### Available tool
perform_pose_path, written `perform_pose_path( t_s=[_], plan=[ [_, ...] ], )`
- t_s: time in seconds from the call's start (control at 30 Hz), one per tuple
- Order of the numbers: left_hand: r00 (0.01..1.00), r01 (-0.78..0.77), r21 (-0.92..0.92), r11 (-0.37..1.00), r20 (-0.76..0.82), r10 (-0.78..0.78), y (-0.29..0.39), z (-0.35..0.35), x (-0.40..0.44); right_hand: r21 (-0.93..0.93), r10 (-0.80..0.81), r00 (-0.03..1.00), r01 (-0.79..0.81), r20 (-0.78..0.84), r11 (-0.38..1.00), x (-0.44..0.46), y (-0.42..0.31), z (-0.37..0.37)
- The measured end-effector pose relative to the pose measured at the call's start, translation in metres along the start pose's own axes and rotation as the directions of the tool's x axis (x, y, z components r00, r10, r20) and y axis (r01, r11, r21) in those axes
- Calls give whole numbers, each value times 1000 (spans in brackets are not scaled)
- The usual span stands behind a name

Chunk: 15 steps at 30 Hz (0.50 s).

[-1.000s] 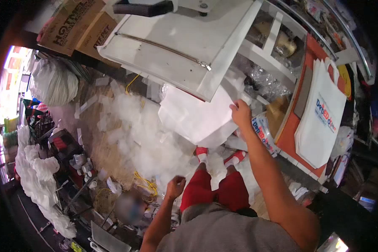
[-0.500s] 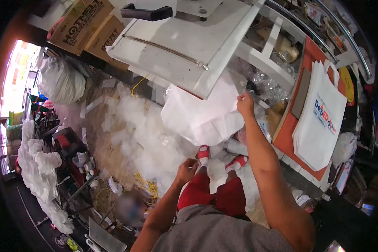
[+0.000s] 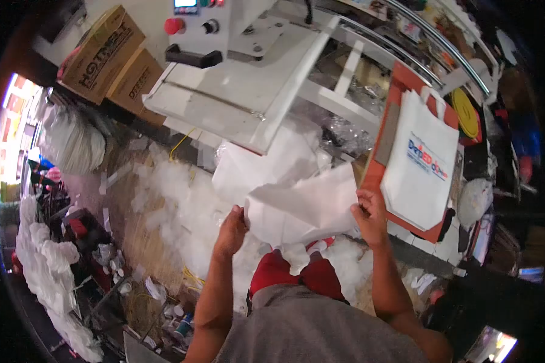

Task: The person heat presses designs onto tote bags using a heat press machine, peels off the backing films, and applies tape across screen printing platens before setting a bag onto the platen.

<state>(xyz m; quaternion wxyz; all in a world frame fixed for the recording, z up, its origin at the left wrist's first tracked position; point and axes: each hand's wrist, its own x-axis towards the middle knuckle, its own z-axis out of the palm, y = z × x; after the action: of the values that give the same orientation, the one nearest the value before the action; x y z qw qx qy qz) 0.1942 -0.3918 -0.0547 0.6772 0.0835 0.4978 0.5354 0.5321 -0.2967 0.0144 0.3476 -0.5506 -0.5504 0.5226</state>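
A white fabric sheet (image 3: 303,209) is stretched between my two hands, above my feet. My left hand (image 3: 231,231) pinches its left edge, and my right hand (image 3: 370,216) grips its right edge. Behind it, more white sheets (image 3: 266,158) hang or lie beneath the front corner of a white machine table (image 3: 236,91). To the right of my right hand, a stack of white printed bags (image 3: 421,163) lies on an orange board (image 3: 378,175).
A machine panel with a red button (image 3: 174,26) and black handle stands ahead. Cardboard boxes (image 3: 103,54) are at the upper left. White scraps (image 3: 181,199) cover the floor; a large white bundle (image 3: 72,139) and piled white material (image 3: 45,260) lie left.
A white sheet has come up from the pile, now held by both hands. My left hand has moved up and closed on its edge. The view has shifted, showing more of the machine panel.
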Motion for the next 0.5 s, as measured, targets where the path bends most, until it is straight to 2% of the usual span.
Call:
perform_pose_path(
  t_s=[0.03,0.07,0.1,0.17,0.2,0.23,0.3,0.37,0.4,0.43,0.47,0.5],
  plan=[
    [997,-59,266,962,54,46,2,-18,0,-10,40,999,-40,-11,999,-9,-5,-11],
    [998,-55,458,887,56,33,29,9,-16,187,11,997,-25,73,982,-15,-1,-22],
    [996,-65,471,880,82,29,41,22,-28,193,3,999,-12,44,981,-22,-11,-31],
    [987,-134,586,799,147,58,59,41,-45,16,142,978,-146,152,989,-35,-54,-50],
    [958,-285,534,796,150,243,68,56,-50,29,45,996,-48,81,998,-41,-78,-56],
    [900,-427,474,770,139,413,77,73,-56,35,35,999,-36,30,999,-46,-102,-68],
    [770,-638,373,674,340,540,129,147,-60,-43,-232,971,230,-53,972,-43,-141,-99],
    [672,-737,486,470,457,582,164,244,-65,-260,-315,932,264,-178,929,-8,-159,-141],
    [452,-855,501,134,593,667,180,272,-44,-137,-327,908,300,-263,944,2,-180,-163],
    [200,-867,446,-221,719,665,193,296,-27,-19,-338,876,353,-345,935,2,-207,-184],
    [180,-911,391,-131,662,727,202,335,-50,-217,-615,669,584,-417,782,-10,-229,-209],
    [186,-942,334,-32,597,780,209,372,-84,-346,-738,453,677,-501,650,-36,-264,-222]
  ],
)
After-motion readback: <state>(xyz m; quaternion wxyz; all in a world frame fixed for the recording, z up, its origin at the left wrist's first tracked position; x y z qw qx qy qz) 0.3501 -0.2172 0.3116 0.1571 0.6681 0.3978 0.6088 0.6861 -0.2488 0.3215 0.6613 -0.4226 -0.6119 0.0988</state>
